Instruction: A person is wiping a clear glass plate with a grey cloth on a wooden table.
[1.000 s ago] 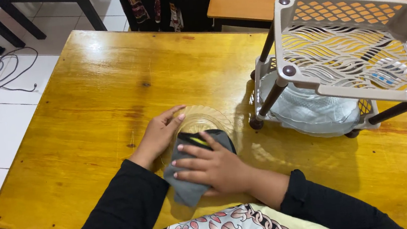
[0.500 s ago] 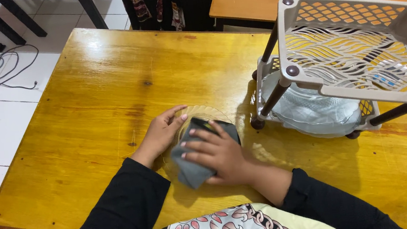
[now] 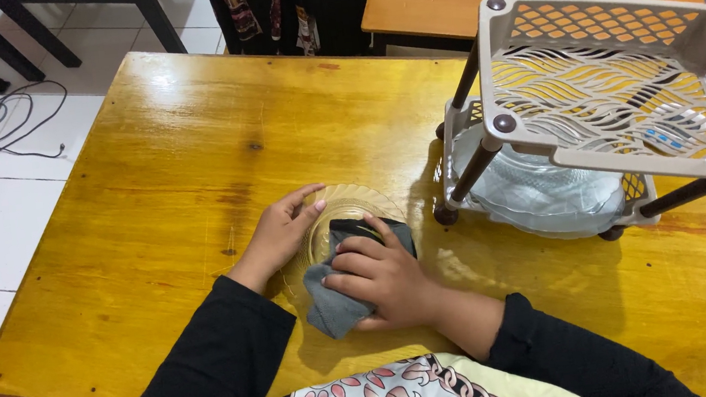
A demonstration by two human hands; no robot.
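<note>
So there's a clear glass plate sitting flat on the wooden table, near the front edge right in front of the person. The right hand is pressed down on a grey cloth, fingers curled over it, and the cloth lies across the plate's near side. The left hand rests at the plate's left rim, fingers loosely spread and touching the glass, not really gripping anything. Just to the right stands a beige plastic rack on dark legs, with more clear dishes stacked on its bottom shelf. Black cables lie on the tiled floor, off to the left.
</note>
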